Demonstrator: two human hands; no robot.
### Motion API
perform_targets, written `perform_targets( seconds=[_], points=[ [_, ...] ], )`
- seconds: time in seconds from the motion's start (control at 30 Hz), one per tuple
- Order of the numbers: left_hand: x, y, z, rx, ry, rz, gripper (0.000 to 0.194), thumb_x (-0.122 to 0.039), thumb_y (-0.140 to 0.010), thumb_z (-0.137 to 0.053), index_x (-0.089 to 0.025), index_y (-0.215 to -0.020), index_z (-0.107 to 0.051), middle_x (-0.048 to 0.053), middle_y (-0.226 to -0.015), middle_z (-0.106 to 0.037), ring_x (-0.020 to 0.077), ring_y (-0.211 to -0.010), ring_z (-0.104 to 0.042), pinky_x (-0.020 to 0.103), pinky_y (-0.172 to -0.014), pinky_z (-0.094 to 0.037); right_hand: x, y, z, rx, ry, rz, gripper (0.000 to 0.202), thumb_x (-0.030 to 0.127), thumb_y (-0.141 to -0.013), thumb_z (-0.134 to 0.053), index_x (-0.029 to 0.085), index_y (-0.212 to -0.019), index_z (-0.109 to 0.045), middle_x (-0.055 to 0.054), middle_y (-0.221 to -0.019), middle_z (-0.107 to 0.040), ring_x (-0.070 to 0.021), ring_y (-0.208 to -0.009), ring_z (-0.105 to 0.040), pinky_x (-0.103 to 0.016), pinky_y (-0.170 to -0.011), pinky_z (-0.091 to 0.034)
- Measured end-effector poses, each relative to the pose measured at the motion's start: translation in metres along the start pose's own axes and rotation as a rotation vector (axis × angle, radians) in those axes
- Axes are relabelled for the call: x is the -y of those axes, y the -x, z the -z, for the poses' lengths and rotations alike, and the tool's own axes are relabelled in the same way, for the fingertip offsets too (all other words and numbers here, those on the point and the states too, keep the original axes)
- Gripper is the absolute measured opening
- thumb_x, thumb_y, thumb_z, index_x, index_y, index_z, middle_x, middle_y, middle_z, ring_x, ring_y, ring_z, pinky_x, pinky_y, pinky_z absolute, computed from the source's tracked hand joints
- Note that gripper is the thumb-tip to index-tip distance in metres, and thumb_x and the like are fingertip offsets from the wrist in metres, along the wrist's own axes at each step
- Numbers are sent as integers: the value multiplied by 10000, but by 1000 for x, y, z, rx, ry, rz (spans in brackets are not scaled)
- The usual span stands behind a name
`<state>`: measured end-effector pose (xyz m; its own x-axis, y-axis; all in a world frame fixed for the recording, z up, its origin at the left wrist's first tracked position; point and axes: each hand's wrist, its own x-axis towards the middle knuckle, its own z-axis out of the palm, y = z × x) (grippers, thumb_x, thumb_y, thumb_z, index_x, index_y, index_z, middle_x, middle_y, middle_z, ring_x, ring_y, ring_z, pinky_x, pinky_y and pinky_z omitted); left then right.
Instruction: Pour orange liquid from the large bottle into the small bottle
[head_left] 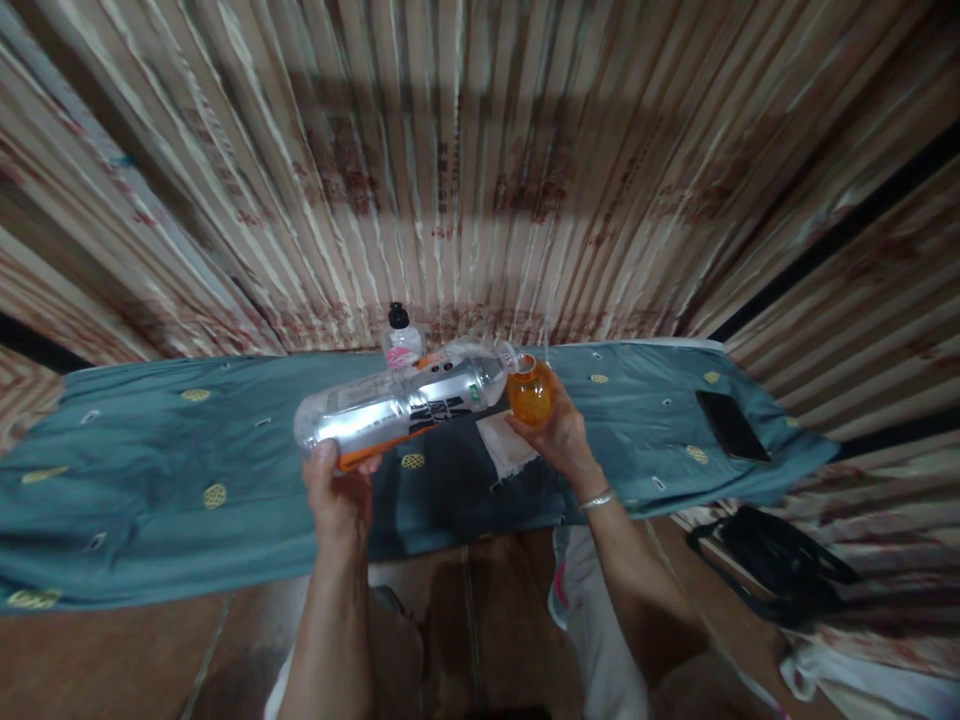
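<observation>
Head view, looking down over a long table draped in a teal cloth (150, 470) dotted with small yellow motifs, and both hands are up and busy. Left hand (339, 490) is wrapped around the base end of a big clear plastic bottle (397, 405), thumb on the near side, fingers curled under and closed tight on it. That bottle is tipped right over, nearly lying flat in the air above the cloth, a little orange liquid pooled along its low side near the hand, its mouth pointing toward the right. And right at that mouth sits a small round glass (530, 392), full of orange liquid, its rim just touching or just shy of the bottle's mouth; hard to call which. Right hand (559, 435) cups the glass from below and behind, fingers curled around its belly, a thin bangle (598, 499) on the wrist.

Beneath the glass, a pale square of cloth or paper (504, 445) lies on the teal cover. Behind the big bottle, up against the curtain, stands a small clear bottle with a black cap (400, 335) and a pink label. Far to the right on the table, a dark phone (731, 425) lies flat, well apart from the hands. Down on the floor at right, a black bag (776, 565). Striped curtain (480, 170) fills the whole backdrop.
</observation>
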<state>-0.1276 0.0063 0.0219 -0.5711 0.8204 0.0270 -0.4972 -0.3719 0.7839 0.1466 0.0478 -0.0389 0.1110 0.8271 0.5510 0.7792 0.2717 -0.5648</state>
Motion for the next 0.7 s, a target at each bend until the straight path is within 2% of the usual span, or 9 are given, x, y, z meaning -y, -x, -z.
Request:
perform_targets(
  seconds=[0.1,0.23,0.33,0.47,0.7],
  points=[
    [2,-3,2,-16,-8,-1,482,-484,-501,-835,-169,-840,-701,35,-812,-632,163,-705,-578,177,-417,-368,0,-1,0,13,-5,15,919,502,-729,-799,144,-1485,-416,-195,-1398,-625,-335,-1308,-611,-514,-1089,-524],
    [3,-4,0,-22,-2,13,421,-489,-484,-834,-192,-728,-663,12,-771,-629,143,-654,-576,172,-411,-418,-2,-2,-1,13,-20,35,949,485,-720,-808,136,-1496,-389,-208,-1415,-607,-351,-1312,-603,-541,-1089,-515],
    [3,-2,-4,-14,25,16,397,-448,-483,-842,-197,-737,-671,1,-748,-634,136,-633,-592,181,-435,-464,-4,-3,-2,21,-36,41,963,479,-721,-808,148,-1509,-364,-206,-1413,-604,-361,-1303,-607,-550,-1077,-517],
    [4,-1,-8,-19,53,6,387,-447,-499,-841,-195,-737,-668,-5,-737,-658,130,-611,-616,167,-409,-443,-9,-4,-7,5,-54,65,984,485,-730,-804,132,-1517,-331,-217,-1400,-603,-364,-1307,-599,-547,-1085,-510],
    [5,-2,-9,23,64,27,410,-454,-519,-835,-201,-820,-719,11,-778,-721,150,-640,-668,184,-456,-482,-12,-8,-17,-8,-27,83,971,526,-730,-802,80,-1474,-365,-255,-1377,-608,-376,-1310,-592,-572,-1096,-493]
  ],
)
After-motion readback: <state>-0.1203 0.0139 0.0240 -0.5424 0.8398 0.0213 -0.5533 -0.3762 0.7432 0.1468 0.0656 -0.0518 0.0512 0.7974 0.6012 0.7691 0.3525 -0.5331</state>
